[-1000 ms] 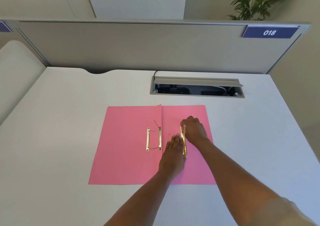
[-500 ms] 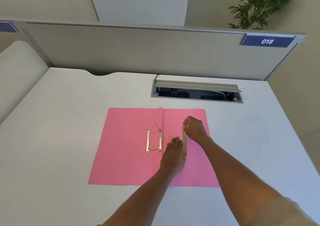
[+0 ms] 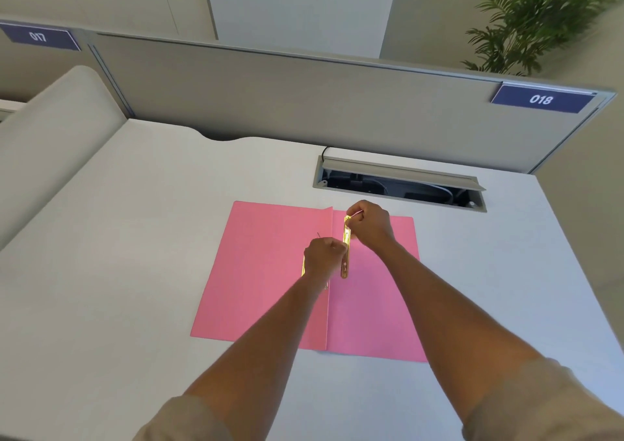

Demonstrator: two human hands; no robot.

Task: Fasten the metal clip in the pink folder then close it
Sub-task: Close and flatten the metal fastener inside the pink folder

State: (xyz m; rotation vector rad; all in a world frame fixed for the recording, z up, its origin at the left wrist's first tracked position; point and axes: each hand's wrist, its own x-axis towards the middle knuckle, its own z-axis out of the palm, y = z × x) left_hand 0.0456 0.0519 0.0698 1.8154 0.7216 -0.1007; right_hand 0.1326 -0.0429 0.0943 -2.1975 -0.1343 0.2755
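The pink folder (image 3: 263, 292) lies open and flat on the white desk. My right hand (image 3: 369, 226) grips the top end of a long gold metal clip bar (image 3: 347, 251), held lifted just right of the folder's centre crease. My left hand (image 3: 323, 258) is closed near the crease, its fingers on the bar's middle. It covers most of the fastener fixed to the left page; only a gold strip (image 3: 303, 266) and a thin prong (image 3: 319, 235) show beside it.
An open cable tray (image 3: 398, 183) with a raised grey flap is sunk into the desk behind the folder. A grey partition (image 3: 304, 102) with signs 017 and 018 closes the desk's far side. A plant stands at the back right.
My right hand has lifted the gold bar off the right page and carried it toward the crease. My left hand has moved up and left over the fixed fastener. The camera has tilted.
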